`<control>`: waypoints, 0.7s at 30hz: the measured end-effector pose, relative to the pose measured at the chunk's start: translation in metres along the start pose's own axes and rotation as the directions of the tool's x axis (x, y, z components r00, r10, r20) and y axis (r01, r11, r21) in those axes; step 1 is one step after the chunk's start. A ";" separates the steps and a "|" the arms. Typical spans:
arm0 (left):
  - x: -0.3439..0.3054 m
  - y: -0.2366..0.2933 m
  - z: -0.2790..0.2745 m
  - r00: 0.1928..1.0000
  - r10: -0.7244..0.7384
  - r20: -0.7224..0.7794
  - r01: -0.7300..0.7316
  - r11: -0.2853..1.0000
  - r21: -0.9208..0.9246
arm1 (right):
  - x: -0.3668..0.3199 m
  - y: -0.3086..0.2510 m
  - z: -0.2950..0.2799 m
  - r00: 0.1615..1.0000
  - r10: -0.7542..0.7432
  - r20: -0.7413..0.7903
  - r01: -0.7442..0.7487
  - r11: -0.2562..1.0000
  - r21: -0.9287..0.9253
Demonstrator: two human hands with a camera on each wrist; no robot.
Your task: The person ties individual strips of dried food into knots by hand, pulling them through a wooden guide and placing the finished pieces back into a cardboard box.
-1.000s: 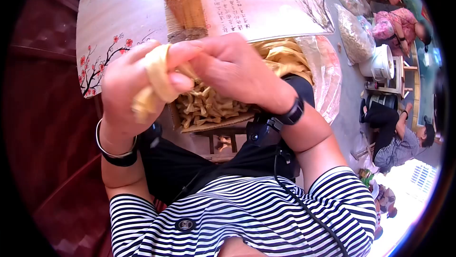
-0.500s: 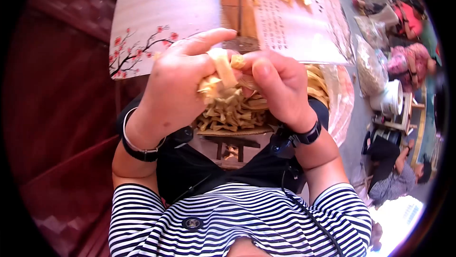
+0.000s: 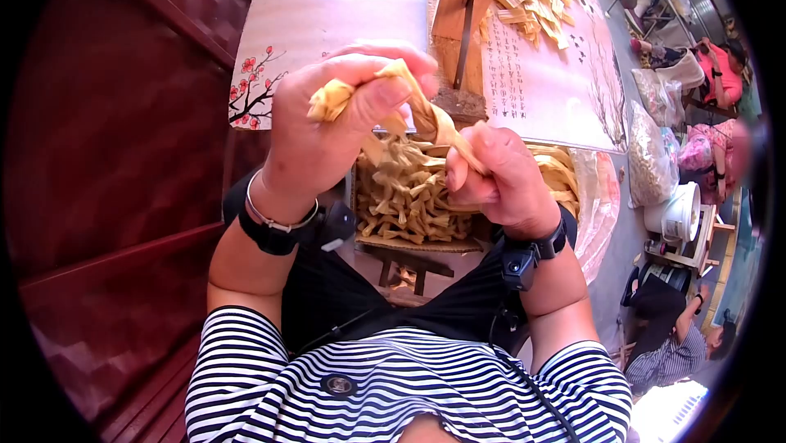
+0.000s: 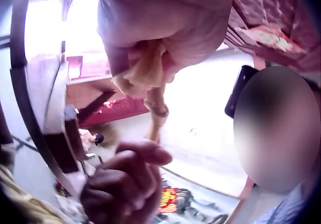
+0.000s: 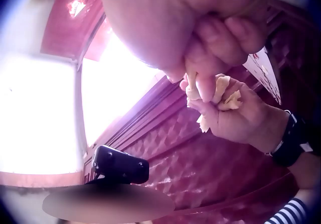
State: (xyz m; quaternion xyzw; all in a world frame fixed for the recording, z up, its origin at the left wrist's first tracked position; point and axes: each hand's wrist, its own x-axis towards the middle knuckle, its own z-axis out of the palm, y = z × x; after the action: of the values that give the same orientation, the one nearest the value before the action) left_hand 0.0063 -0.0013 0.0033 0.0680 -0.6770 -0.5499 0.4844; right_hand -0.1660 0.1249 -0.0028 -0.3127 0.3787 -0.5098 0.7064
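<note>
In the head view a pale yellow strip (image 3: 424,115) stretches between the two hands above a box of knotted yellow pieces (image 3: 409,197). The left hand (image 3: 327,115) curls round the strip, a folded end sticking out at its left side. Lower and to the right, the right hand (image 3: 512,185) pinches the other end between thumb and fingers. From the left wrist view, the strip (image 4: 156,108) hangs twisted between the hands. The right wrist view has the right hand (image 5: 210,38) close above the left hand (image 5: 241,113), with yellow ends poking from the left fingers.
A table with printed paper (image 3: 352,17) stands beyond the box, bearing a wooden block with a blade (image 3: 465,25) and loose yellow strips (image 3: 532,1). Clear plastic (image 3: 596,205) lies right of the box. Seated people, sacks and a white bucket (image 3: 679,214) are at the right.
The hands have drawn apart, the right one moving down and right with the strip's end. The strip was wrapped round the left fingers and now stretches between both hands. The head view has shifted.
</note>
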 end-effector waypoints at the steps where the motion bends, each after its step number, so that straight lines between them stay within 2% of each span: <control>1: -0.001 -0.002 -0.003 0.992 -0.118 0.043 0.120 0.991 -0.059 | 0.001 0.000 -0.001 1.000 0.018 -0.025 -0.017 1.000 0.021; 4: -0.004 -0.005 -0.003 0.890 -0.412 0.195 0.452 0.855 -0.255 | 0.005 0.001 -0.001 0.992 0.079 -0.096 -0.074 0.996 0.054; 7: -0.005 -0.001 0.004 0.822 -0.460 0.336 0.541 0.815 -0.209 | 0.007 0.000 0.004 0.982 0.118 -0.148 -0.117 0.993 0.016; 8: -0.009 -0.004 0.005 0.847 -0.481 0.227 0.528 0.811 -0.251 | 0.006 -0.001 0.000 0.980 0.111 -0.163 -0.113 0.994 -0.003; 10: -0.012 -0.004 0.007 0.822 -0.559 0.111 0.563 0.768 -0.303 | 0.002 -0.012 -0.011 0.970 0.087 -0.229 -0.095 0.995 -0.024; 12: -0.012 -0.005 0.008 0.812 -0.583 0.042 0.556 0.749 -0.361 | 0.001 -0.013 -0.008 0.927 -0.161 -0.339 0.035 0.936 -0.351; 13: -0.009 -0.007 0.008 0.831 -0.556 -0.001 0.529 0.792 -0.303 | 0.002 -0.012 -0.007 0.887 -0.290 -0.359 0.076 0.859 -0.506; 14: -0.005 -0.010 0.008 0.849 -0.526 -0.042 0.502 0.830 -0.244 | 0.004 -0.012 -0.007 0.847 -0.397 -0.355 0.142 0.811 -0.567; 16: -0.001 -0.018 0.012 0.881 -0.458 -0.114 0.453 0.889 -0.070 | 0.015 -0.008 -0.009 0.680 -0.631 -0.373 0.216 0.659 -0.721; 17: 0.001 -0.024 0.016 0.870 -0.477 -0.125 0.478 0.878 -0.021 | 0.020 -0.007 -0.013 0.579 -0.733 -0.357 0.231 0.568 -0.790; 18: 0.004 -0.030 0.019 0.858 -0.494 -0.137 0.502 0.864 0.026 | 0.023 -0.009 -0.023 0.542 -0.776 -0.322 0.083 0.430 -0.899; 21: 0.006 -0.048 0.024 0.860 -0.468 -0.202 0.506 0.828 0.239 | 0.036 -0.006 -0.043 0.589 -0.727 -0.354 -0.071 0.389 -0.918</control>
State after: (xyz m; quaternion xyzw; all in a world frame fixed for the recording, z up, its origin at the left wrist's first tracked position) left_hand -0.0352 -0.0075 -0.0309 0.3443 -0.6745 -0.5465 0.3576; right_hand -0.1984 0.0868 -0.0273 -0.4701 0.7445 -0.4639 0.0974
